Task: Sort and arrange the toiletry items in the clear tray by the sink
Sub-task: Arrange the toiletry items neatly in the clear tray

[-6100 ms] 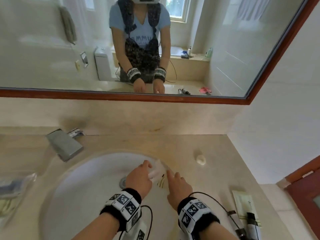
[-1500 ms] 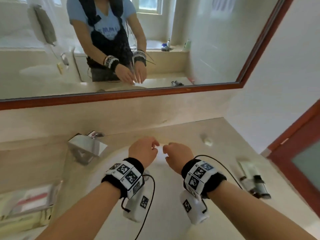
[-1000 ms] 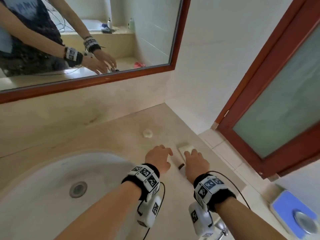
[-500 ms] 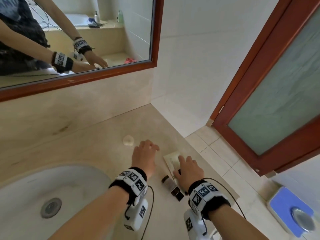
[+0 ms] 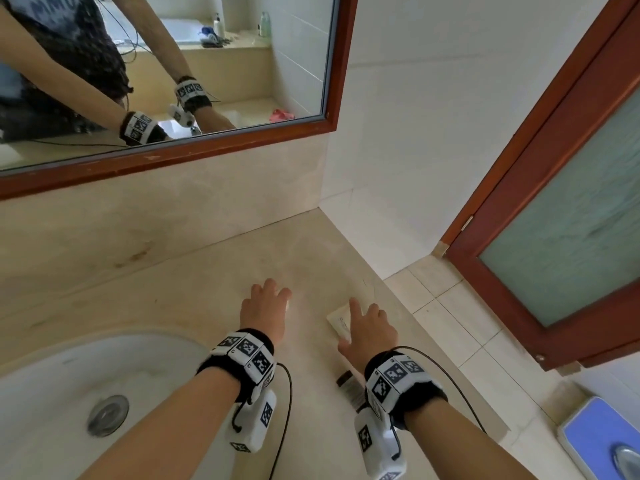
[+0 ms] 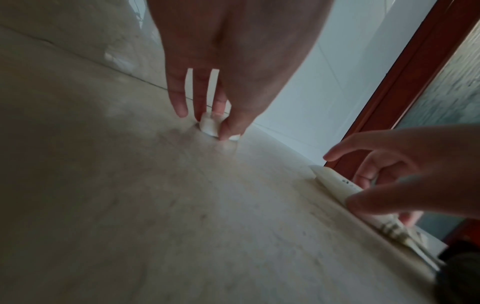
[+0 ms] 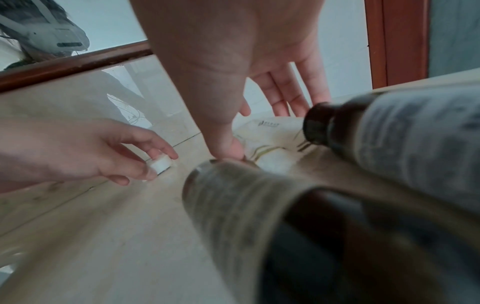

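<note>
A small white soap piece (image 6: 210, 125) lies on the beige counter (image 5: 194, 289), right of the sink. My left hand (image 6: 213, 123) pinches it between thumb and fingertips; the right wrist view shows the same pinch on the soap piece (image 7: 161, 164). A flat cream packet (image 5: 337, 322) lies near the counter's right edge. My right hand (image 5: 360, 317) hovers over it with fingers straight and spread, thumb tip low by the packet (image 7: 270, 131). Two small bottles (image 7: 246, 197) with dark caps lie just behind that hand. The clear tray is out of view.
The white sink basin (image 5: 62, 382) with its drain (image 5: 107, 414) is at lower left. A wood-framed mirror (image 5: 332, 64) hangs above the backsplash. The counter ends at the right, above a tiled floor (image 5: 460, 323) and a frosted glass door (image 5: 571, 220). A blue scale (image 5: 602, 441) sits on the floor.
The view has swung right, away from the faucet. My left hand reached forward onto the white soap piece and now pinches it. My right hand stays over the cream packet.
</note>
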Action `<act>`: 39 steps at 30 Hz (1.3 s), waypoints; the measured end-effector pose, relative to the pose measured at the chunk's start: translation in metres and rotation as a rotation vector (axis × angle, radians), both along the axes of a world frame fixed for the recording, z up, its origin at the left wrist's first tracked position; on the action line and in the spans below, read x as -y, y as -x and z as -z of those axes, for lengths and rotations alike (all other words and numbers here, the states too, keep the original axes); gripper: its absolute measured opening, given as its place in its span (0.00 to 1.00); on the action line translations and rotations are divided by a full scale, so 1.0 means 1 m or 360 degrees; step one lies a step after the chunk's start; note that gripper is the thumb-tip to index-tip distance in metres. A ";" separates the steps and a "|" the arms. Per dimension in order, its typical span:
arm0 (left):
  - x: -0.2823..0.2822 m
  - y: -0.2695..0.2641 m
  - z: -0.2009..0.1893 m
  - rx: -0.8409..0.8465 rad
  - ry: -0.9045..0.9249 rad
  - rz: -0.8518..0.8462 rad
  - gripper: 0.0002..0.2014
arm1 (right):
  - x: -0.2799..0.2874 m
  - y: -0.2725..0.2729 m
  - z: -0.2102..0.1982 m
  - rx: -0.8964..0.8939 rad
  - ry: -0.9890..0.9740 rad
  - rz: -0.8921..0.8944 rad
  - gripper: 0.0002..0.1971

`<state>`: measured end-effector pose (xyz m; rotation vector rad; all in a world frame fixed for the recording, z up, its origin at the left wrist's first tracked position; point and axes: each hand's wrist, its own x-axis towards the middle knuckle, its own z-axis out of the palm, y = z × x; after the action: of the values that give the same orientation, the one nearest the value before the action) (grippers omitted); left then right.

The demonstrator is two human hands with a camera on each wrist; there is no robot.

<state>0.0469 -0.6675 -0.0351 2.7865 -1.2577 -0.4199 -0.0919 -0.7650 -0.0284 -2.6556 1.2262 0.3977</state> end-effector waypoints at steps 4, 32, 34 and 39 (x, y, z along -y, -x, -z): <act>-0.006 -0.005 -0.003 -0.0078 0.0004 -0.0016 0.16 | 0.001 -0.015 -0.002 0.0170 -0.0045 0.0000 0.38; -0.250 -0.033 -0.047 -0.0141 0.0330 -0.0902 0.24 | -0.198 -0.134 -0.051 0.0334 -0.0280 -0.1401 0.32; -0.281 -0.029 -0.048 -0.0145 0.0333 -0.1006 0.24 | -0.227 -0.141 -0.053 0.0275 -0.0283 -0.1547 0.32; -0.362 -0.017 -0.050 -0.0087 0.0344 -0.1234 0.23 | -0.306 -0.155 -0.056 0.0134 -0.0334 -0.1862 0.32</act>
<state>0.0638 -0.3057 0.0150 2.7573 -0.1349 -0.2703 0.0628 -0.4585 0.0277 -2.8373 -0.4946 0.4954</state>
